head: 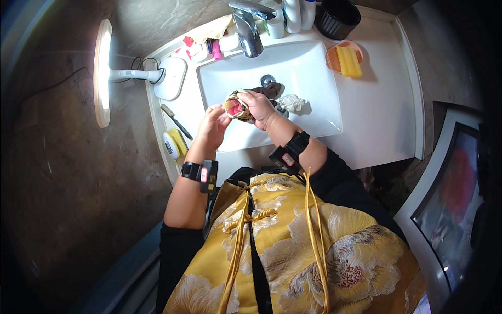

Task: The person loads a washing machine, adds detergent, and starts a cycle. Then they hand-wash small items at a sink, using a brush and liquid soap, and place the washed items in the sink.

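Note:
Over the white washbasin (313, 86), my right hand (258, 105) grips a small patterned fabric item (245, 114), cream with dark marks. Its opening faces up and shows a bright pink inside (235, 108). My left hand (213, 123) is at the left side of that opening, its fingertips pinching a pale yellow piece (227, 105), perhaps soap. Behind my right hand a dark brown cloth item (270, 91) lies in the basin, partly hidden. A crumpled white cloth (292, 103) and a grey one (281, 111) lie to its right.
A chrome faucet (249, 37) overhangs the basin. Yellow soap bars (349, 62) rest on an orange dish (333, 59), near a black ribbed container (338, 19). At left stand a lit lamp (102, 74), a black-handled brush (176, 121) and a yellow-and-white scrub brush (175, 144).

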Tool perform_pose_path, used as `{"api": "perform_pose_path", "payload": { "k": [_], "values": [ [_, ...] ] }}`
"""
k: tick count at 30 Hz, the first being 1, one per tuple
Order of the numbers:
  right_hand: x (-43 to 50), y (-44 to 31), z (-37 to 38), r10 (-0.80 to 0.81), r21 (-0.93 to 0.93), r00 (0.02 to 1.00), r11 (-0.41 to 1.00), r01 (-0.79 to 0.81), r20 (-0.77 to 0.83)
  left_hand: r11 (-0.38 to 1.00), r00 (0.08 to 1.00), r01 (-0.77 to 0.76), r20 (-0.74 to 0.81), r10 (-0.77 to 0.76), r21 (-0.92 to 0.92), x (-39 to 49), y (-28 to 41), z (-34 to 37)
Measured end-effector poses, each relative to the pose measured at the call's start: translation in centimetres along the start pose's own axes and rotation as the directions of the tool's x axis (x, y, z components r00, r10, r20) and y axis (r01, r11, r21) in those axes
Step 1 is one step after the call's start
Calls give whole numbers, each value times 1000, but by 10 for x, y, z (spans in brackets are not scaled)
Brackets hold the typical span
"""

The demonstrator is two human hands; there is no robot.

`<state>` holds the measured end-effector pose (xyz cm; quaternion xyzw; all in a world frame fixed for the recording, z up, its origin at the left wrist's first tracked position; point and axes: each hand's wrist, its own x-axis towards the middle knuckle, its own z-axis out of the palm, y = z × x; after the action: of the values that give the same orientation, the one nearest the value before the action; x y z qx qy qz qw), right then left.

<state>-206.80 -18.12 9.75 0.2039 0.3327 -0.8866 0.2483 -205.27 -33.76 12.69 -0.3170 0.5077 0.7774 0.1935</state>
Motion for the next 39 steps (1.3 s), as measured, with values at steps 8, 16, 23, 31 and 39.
{"api": "perform_pose_path", "payload": {
  "k": [8,16,23,31,39],
  "values": [
    [-1,0,-3,-12,-303,1000,953,18,20,-48,606,-595,487,629,802,-24,-1,33],
    [-2,-1,-8,26,-222,999,975,-32,-28,-73,660,-564,502,559,822,-25,-10,35],
    [-6,-7,-4,47,-113,999,993,-45,12,-107,652,-593,554,517,798,-25,-7,28],
    [-16,-6,1,104,-164,992,982,-92,69,70,725,-549,432,536,833,-19,1,13],
    [-9,7,4,-210,-498,978,847,185,7,57,680,-604,476,557,795,-17,-3,13]
  ]
}}
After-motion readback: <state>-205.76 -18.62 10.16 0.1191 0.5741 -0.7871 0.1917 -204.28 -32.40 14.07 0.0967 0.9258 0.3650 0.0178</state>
